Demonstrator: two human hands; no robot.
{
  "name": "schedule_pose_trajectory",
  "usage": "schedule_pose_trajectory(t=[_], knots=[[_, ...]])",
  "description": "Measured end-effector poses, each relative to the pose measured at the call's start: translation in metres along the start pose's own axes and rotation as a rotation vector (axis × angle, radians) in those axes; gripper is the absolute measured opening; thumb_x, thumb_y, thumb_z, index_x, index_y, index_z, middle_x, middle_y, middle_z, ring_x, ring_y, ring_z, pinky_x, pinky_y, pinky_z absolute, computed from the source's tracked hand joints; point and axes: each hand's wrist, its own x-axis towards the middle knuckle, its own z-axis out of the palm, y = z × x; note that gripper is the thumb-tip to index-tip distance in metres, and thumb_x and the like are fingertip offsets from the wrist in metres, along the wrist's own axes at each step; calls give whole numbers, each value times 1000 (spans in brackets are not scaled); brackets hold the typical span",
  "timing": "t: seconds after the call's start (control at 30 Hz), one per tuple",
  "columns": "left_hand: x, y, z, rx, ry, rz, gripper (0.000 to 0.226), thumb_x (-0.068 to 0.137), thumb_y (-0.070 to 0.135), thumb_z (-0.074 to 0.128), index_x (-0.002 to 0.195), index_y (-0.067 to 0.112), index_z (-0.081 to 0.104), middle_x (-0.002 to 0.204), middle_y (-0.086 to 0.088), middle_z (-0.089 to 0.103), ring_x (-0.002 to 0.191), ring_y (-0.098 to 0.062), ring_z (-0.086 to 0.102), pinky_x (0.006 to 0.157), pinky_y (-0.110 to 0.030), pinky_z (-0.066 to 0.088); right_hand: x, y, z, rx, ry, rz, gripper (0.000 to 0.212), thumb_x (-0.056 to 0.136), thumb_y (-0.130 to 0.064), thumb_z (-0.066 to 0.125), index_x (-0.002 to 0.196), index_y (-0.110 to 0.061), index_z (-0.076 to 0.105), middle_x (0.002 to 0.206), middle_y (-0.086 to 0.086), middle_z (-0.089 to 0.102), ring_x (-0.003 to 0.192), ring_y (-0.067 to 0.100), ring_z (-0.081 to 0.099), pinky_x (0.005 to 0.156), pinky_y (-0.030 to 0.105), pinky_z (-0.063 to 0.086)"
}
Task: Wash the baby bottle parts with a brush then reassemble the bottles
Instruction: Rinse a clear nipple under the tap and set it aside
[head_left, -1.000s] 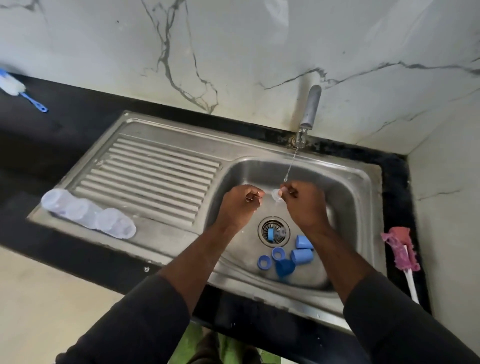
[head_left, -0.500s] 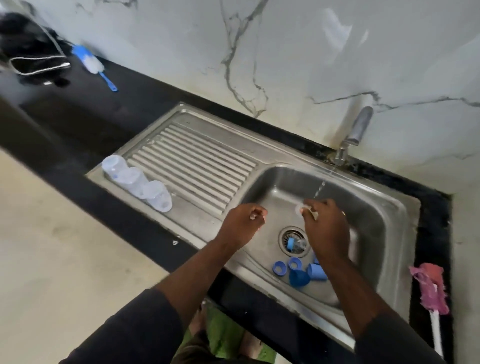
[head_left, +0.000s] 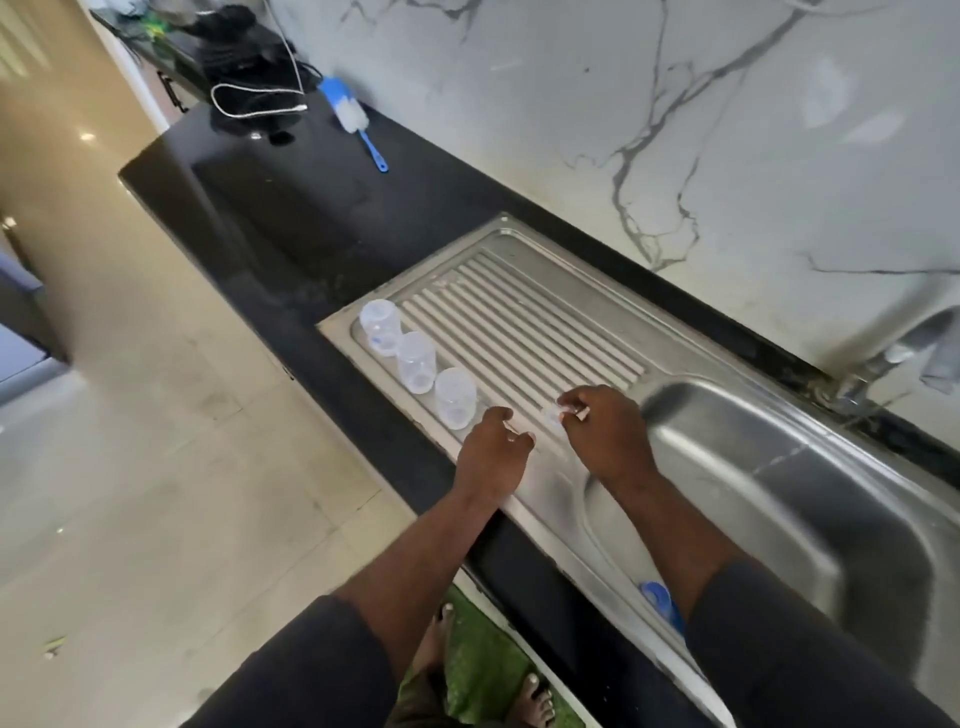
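Note:
Three clear baby bottles (head_left: 415, 361) lie in a row on the left rim of the steel drainboard (head_left: 524, 322). Over the drainboard's near end, my right hand (head_left: 605, 434) pinches a small clear teat (head_left: 552, 414) between thumb and fingertips. Just to its left hovers my left hand (head_left: 493, 449), beside the nearest bottle (head_left: 455, 397), its fingers loosely curled with nothing I can make out in them. Behind my right forearm, one blue bottle part (head_left: 658, 600) shows in the sink basin (head_left: 779, 467); the rest of the basin floor is hidden.
A blue-handled white bottle brush (head_left: 355, 118) lies on the black counter at the back left, near a black bag with a white cable (head_left: 254, 78). The tap (head_left: 883, 364) stands at the far right. Below the counter are a green mat and bare feet.
Both hands left the running tap and the basin and moved left over the drainboard, the right one still carrying the clear teat. The view swung left with them.

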Motion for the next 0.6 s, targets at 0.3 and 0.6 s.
schedule_pose_trajectory(t=[0.3, 0.6], knots=[[26, 0, -3, -53, 6, 8, 51, 93, 26, 58, 142, 16, 46, 127, -8, 58, 103, -33, 67, 88, -47, 56, 78, -37, 54, -193, -161, -111, 21, 88, -16, 63, 106, -21, 71, 106, -1, 66, 96, 20, 65, 79, 37, 54], [30, -12, 3, 3, 4, -18, 39, 92, 21, 58, 130, 14, 56, 118, -9, 64, 111, -22, 61, 81, -24, 41, 99, -30, 75, -277, -225, -125, 25, 90, -16, 59, 113, -20, 70, 114, 1, 64, 105, 25, 63, 83, 37, 52]])
